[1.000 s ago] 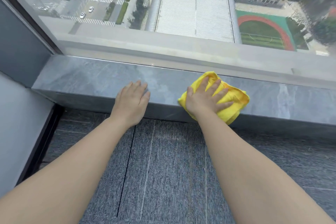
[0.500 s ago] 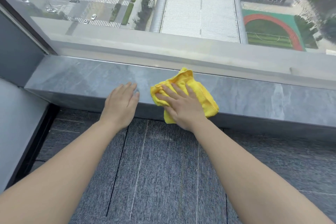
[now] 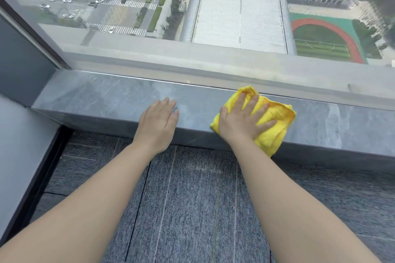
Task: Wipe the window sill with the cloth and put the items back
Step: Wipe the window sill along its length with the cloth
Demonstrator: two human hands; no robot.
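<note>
A crumpled yellow cloth (image 3: pixel 275 121) lies on the grey marble window sill (image 3: pixel 102 96), hanging a little over its front edge. My right hand (image 3: pixel 241 121) presses flat on the cloth with fingers spread. To its left, my left hand (image 3: pixel 159 120) rests palm down on the sill's front edge, fingers together, holding nothing. No other items are visible on the sill.
A large window pane (image 3: pixel 213 17) rises straight behind the sill, with a dark frame post (image 3: pixel 32 28) at the left. A grey wall panel (image 3: pixel 17 156) stands at the left. Grey carpet tiles (image 3: pixel 192 198) cover the floor below the sill.
My right hand slid the cloth left along the sill, then back to the right. The left hand stayed on the sill edge.
</note>
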